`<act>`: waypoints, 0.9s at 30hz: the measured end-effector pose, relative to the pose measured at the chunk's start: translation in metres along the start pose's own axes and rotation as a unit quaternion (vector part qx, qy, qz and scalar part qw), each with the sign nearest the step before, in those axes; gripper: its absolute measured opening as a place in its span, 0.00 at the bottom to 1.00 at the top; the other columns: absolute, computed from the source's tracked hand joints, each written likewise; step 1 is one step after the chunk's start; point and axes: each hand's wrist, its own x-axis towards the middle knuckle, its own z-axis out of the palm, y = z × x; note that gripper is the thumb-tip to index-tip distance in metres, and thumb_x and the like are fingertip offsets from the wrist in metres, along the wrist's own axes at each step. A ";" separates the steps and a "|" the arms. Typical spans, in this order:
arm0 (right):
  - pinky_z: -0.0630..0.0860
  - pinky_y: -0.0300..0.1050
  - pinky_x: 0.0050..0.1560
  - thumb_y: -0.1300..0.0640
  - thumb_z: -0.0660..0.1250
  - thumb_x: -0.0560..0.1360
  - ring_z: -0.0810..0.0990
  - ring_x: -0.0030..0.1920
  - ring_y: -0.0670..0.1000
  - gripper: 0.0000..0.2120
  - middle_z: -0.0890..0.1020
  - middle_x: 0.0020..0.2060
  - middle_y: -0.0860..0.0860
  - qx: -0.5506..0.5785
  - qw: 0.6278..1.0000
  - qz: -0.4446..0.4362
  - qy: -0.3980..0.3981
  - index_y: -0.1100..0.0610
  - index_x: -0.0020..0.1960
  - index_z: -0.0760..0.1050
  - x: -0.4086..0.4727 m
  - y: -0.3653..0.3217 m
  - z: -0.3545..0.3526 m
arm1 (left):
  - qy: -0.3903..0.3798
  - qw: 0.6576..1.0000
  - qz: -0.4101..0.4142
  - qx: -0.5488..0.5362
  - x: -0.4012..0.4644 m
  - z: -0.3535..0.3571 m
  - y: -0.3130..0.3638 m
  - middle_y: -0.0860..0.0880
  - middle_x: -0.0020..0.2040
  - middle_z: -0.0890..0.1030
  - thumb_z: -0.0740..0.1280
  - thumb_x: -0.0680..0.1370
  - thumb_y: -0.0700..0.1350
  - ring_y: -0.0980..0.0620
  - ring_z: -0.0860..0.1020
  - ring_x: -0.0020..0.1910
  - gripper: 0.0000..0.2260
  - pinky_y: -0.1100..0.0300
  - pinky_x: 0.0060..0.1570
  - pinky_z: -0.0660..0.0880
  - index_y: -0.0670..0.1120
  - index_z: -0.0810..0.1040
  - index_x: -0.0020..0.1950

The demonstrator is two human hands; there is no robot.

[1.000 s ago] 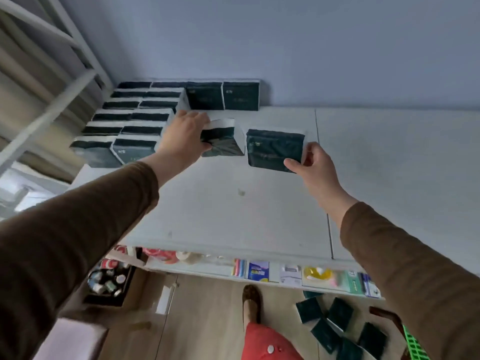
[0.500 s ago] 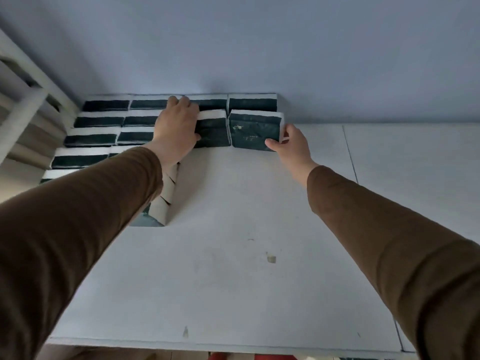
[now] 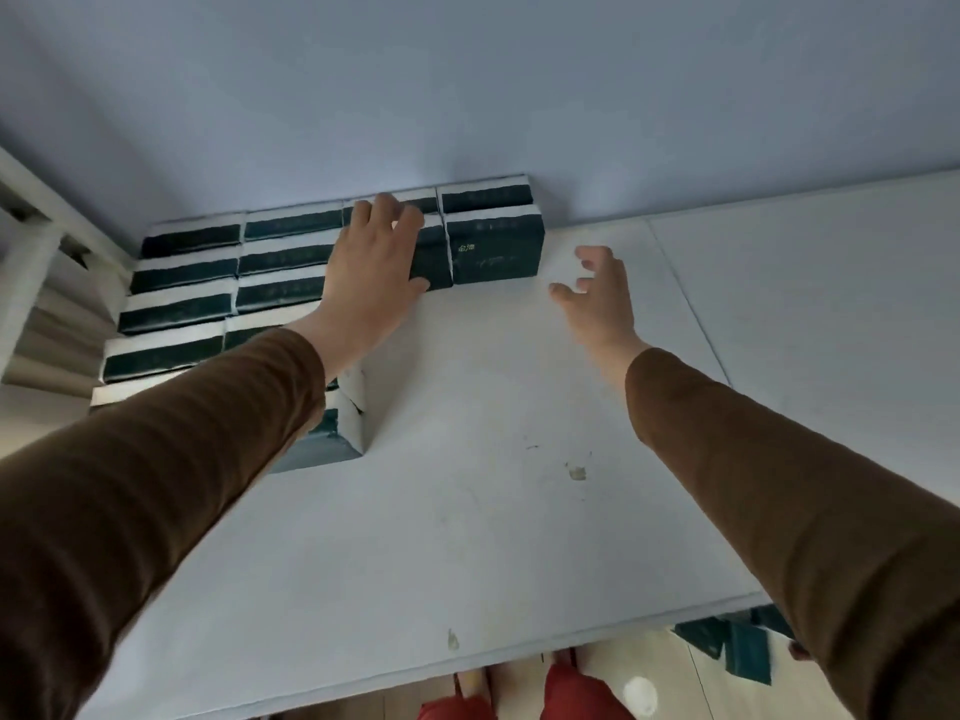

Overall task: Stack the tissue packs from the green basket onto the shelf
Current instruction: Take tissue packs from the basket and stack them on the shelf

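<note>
Dark green tissue packs with white edges stand in rows on the white shelf (image 3: pixel 467 511) against the back wall. My left hand (image 3: pixel 374 267) lies over a tissue pack (image 3: pixel 431 257) in the second row, fingers draped across its top and thumb on its front. The newly set pack (image 3: pixel 493 246) sits right beside it, at the right end of the row. My right hand (image 3: pixel 597 288) hovers just right of that pack, fingers loosely spread, touching nothing. The green basket is out of sight.
The stacked block of packs (image 3: pixel 182 304) fills the shelf's back left corner. A white frame post (image 3: pixel 31 262) stands at far left. Below the shelf's front edge, loose packs (image 3: pixel 727 641) lie on the floor at lower right.
Both packs were carried to the back of the shelf and set in the second row. My right hand has let go of its pack and drawn away to the right.
</note>
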 end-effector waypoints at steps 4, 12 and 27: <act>0.73 0.39 0.59 0.56 0.68 0.78 0.75 0.61 0.47 0.20 0.71 0.65 0.49 -0.030 0.999 -0.030 0.031 0.51 0.68 0.69 -0.058 0.009 -0.053 | 0.008 0.997 0.057 -0.043 -0.023 -0.005 0.059 0.45 0.62 0.72 0.72 0.74 0.49 0.44 0.70 0.61 0.24 0.50 0.61 0.72 0.45 0.70 0.67; 0.70 0.44 0.61 0.56 0.66 0.77 0.72 0.62 0.51 0.17 0.74 0.62 0.50 -0.150 0.984 -0.037 0.089 0.51 0.65 0.72 -0.188 0.073 -0.207 | -0.037 0.975 0.167 -0.144 -0.081 0.003 0.249 0.47 0.62 0.75 0.70 0.76 0.50 0.45 0.71 0.61 0.20 0.51 0.58 0.72 0.46 0.73 0.66; 0.69 0.49 0.64 0.54 0.67 0.78 0.71 0.62 0.53 0.16 0.75 0.61 0.51 -0.232 0.960 0.114 0.108 0.53 0.66 0.73 -0.413 0.302 -0.504 | -0.146 0.921 0.298 -0.203 -0.247 0.060 0.651 0.47 0.60 0.74 0.70 0.74 0.49 0.45 0.70 0.60 0.17 0.48 0.61 0.69 0.48 0.75 0.61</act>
